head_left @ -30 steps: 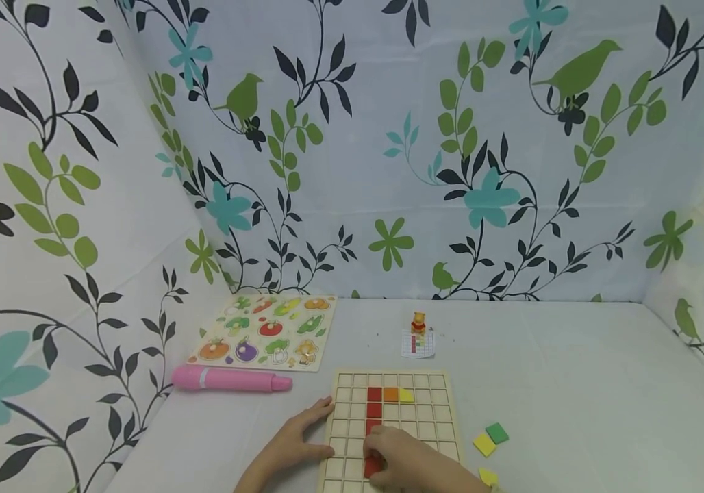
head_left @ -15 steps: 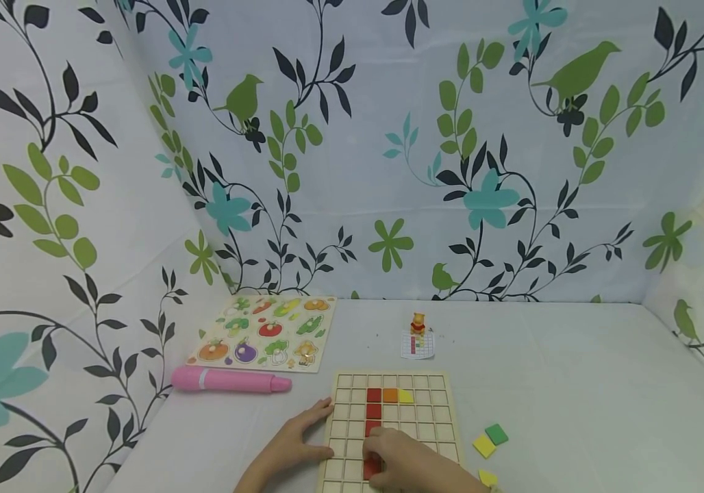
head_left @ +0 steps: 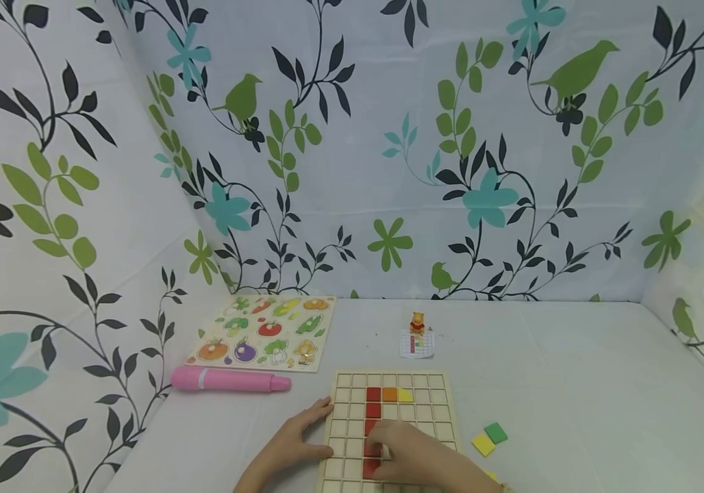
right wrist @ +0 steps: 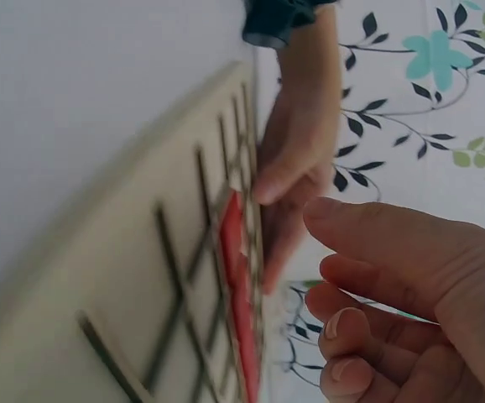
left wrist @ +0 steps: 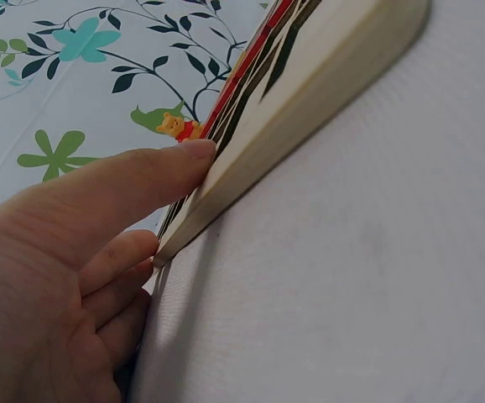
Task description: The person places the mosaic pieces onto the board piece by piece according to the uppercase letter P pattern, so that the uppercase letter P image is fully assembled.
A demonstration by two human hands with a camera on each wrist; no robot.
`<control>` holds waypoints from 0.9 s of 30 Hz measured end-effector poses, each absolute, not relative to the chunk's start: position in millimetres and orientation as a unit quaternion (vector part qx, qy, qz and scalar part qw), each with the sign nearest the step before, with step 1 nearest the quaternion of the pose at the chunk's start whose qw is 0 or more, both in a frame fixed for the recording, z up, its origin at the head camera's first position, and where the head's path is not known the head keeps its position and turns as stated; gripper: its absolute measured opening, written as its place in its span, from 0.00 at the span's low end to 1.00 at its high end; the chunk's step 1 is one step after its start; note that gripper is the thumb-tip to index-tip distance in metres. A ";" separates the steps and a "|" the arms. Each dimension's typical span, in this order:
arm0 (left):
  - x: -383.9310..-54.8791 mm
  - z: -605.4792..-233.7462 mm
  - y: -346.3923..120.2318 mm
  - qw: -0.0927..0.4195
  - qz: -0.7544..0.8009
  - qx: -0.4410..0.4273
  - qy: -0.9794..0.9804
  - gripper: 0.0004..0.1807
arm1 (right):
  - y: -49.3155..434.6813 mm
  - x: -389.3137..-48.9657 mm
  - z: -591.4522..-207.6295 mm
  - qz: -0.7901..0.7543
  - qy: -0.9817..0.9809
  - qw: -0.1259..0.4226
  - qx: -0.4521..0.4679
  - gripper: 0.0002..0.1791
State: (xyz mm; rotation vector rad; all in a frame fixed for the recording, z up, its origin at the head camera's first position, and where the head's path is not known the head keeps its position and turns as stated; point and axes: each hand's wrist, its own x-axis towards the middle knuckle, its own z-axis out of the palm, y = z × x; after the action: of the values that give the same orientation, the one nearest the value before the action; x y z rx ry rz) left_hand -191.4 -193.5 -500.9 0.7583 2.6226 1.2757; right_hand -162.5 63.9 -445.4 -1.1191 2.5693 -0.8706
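Observation:
A wooden grid board (head_left: 438, 431) lies on the table, bearing a column of several red square tiles (head_left: 373, 411). An orange tile (head_left: 390, 394) and a yellow tile (head_left: 406, 395) continue the top row to the right. My left hand (head_left: 296, 441) steadies the board's left edge, its thumb (left wrist: 154, 176) resting on the rim and its fingers relaxed. Over the lower red tiles hovers my right hand (head_left: 410, 452), partly covering them. In the right wrist view its fingers (right wrist: 343, 323) are loosely bent, with nothing between them, apart from the board.
Right of the board lie a loose green tile (head_left: 496, 433) and a yellow one (head_left: 483, 445); another yellow tile peeks past the right forearm. Behind stand a bear figurine (head_left: 417, 322) and a grid card (head_left: 416, 344). A vegetable puzzle (head_left: 266, 335) and pink tube (head_left: 235, 380) lie left.
My right hand has come off the lowest red tiles, shifting slightly up and right and uncovering more of them. The left hand keeps its place at the board's edge.

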 end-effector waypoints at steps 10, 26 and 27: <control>-191.0 -499.6 -192.8 0.066 0.425 0.251 0.867 0.40 | 107.5 -169.3 -413.1 -0.318 0.864 0.022 -0.388 0.10; -182.9 -479.4 -187.6 0.086 0.434 0.237 0.865 0.40 | 159.1 -174.4 -408.2 -0.332 0.883 -0.028 -0.331 0.11; -185.7 -485.2 -189.4 0.082 0.431 0.239 0.866 0.40 | 162.3 -175.0 -408.6 -0.332 0.885 -0.030 -0.325 0.11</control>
State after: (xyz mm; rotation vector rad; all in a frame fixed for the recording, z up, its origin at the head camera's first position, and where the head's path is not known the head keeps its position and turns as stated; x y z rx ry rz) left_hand -185.7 -189.4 -485.2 0.7150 2.5875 1.2874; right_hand -175.0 162.3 -408.6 -1.0422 2.8348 -1.0626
